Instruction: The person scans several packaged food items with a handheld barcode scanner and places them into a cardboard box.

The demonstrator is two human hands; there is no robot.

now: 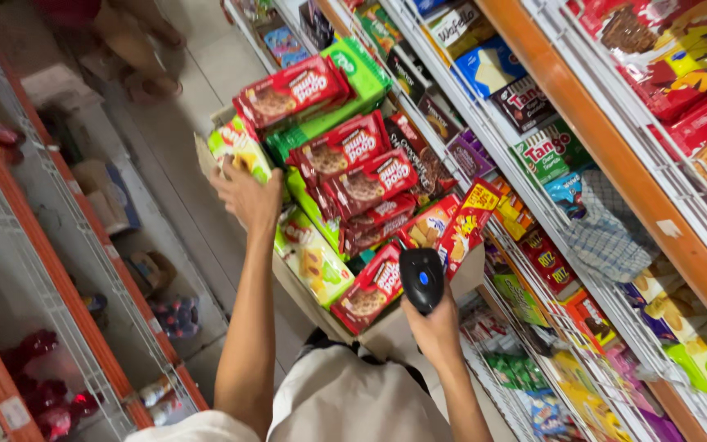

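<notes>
While right hand (438, 327) grips scanner (421, 278), stacked biscuit packs (353, 176) between shelves (583, 106).

red biscuit packs (345, 176), green packs (362, 82) in box

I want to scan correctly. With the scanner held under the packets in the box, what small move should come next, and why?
Probably tilt the black scanner in the right hand toward the nearest red biscuit packet, because its head sits just beside that packet, while the left hand steadies the far packets.
</notes>
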